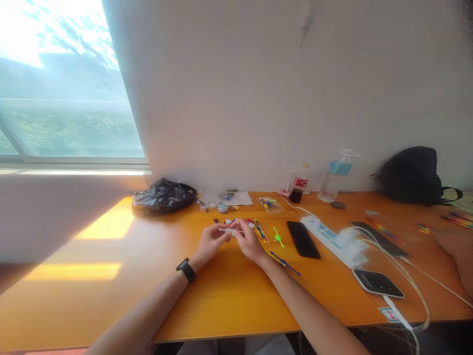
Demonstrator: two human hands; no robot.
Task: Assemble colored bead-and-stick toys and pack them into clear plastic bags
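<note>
My left hand [212, 240], with a black watch [185, 270] on the wrist, and my right hand [248, 241] meet above the table. Between their fingertips is a thin white arrow-shaped spinner [231, 230], pinched from both sides. Its middle is partly covered by the fingers. Behind the hands lie small round discs, among them a dark one [216, 221] and a white one [228, 222]. To the right are several coloured arrow spinners [261, 230], a green arrow spinner [278, 237], and a yellow and a blue arrow spinner [285, 262] near my right forearm.
A black plastic bag [162, 195] sits at the back left, beside a white paper [236, 198] with small parts. On the right are a black phone [303, 239], a white power strip [334, 241] with cables, a clear bottle [328, 187], a second device [377, 283] and a black backpack [412, 175].
</note>
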